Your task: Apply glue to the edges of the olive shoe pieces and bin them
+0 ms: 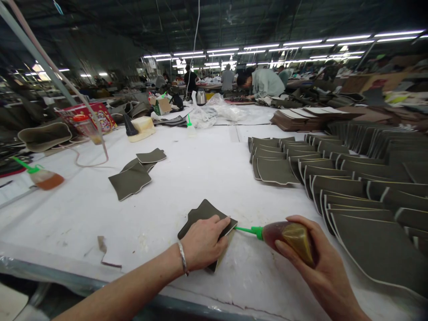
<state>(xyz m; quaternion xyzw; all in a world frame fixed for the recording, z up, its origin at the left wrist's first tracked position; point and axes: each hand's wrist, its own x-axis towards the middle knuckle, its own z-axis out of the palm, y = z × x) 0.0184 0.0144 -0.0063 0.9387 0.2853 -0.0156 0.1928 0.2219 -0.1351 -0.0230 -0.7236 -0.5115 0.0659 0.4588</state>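
Note:
My left hand [203, 243] rests on a dark olive cut piece [203, 213] near the front edge of the white table [207, 174], fingers curled and pinching the piece's right edge. My right hand [314, 263] is wrapped round a brown glue bottle [288, 236] lying sideways. Its green nozzle [249, 230] points left and its tip touches the piece's edge beside my left fingers.
Rows of overlapping olive pieces [334, 178] fill the right side. A few loose pieces [131, 180] lie at centre left. A second glue bottle [45, 178] lies at far left. A small scrap [103, 249] sits near the front edge. People work at tables behind.

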